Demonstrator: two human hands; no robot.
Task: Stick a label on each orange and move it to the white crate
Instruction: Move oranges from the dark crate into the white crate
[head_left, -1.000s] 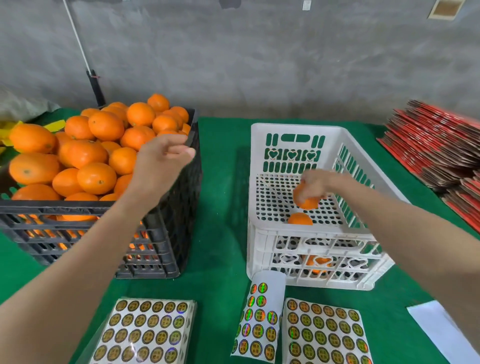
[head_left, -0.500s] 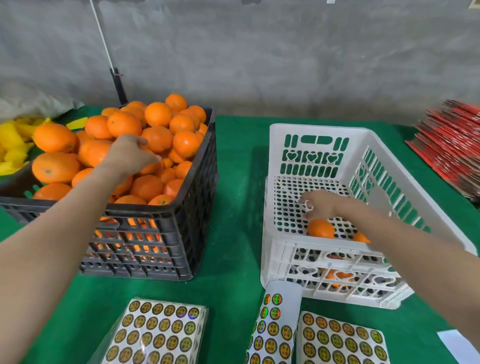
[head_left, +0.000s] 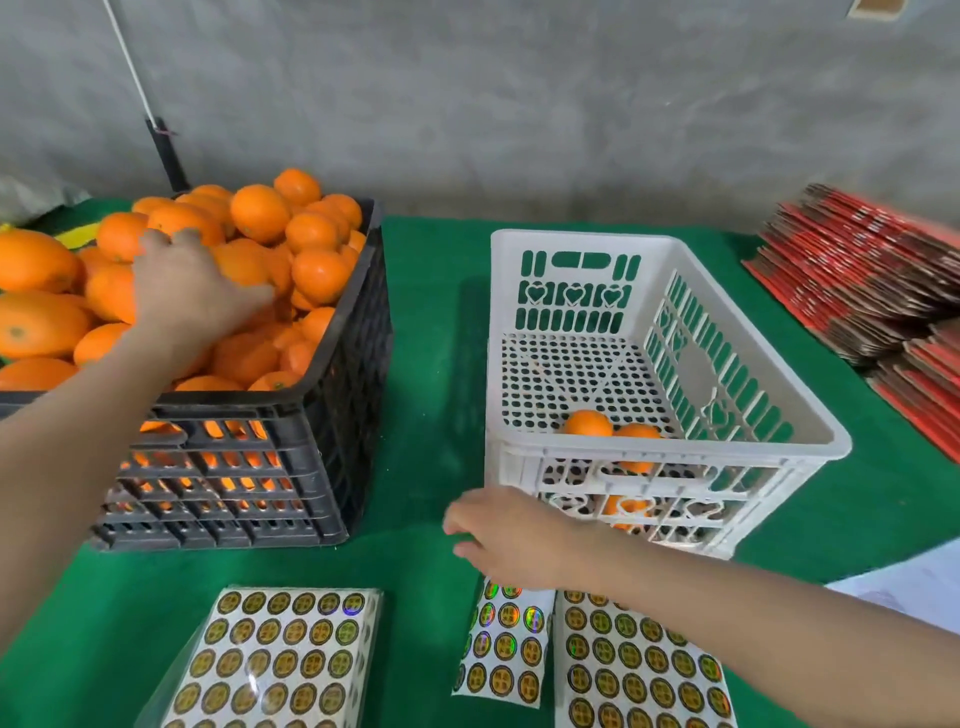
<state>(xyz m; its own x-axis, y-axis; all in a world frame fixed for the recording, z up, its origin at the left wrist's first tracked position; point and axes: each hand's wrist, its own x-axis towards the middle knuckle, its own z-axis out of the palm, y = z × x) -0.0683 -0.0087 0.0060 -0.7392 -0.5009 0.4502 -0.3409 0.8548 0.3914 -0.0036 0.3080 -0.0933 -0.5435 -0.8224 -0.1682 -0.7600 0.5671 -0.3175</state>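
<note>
Orange (head_left: 236, 265), upper-left black crate (head_left: 291, 395): judged firm, round, faintly slick, best cupped round its middle; left hand (head_left: 192, 291) is curling over it, grip unconfirmed, while loose-fingered right hand (head_left: 519, 540) is hovering over lower-centre label strip (head_left: 506, 644).

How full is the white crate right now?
Nearly empty. The white crate holds only a few oranges bunched at its near end; the rest of its perforated floor shows bare.

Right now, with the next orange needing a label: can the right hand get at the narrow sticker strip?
Probably yes. The right hand hangs over the far end of the narrow sticker strip, fingers loose, with nothing visible between them.
</note>
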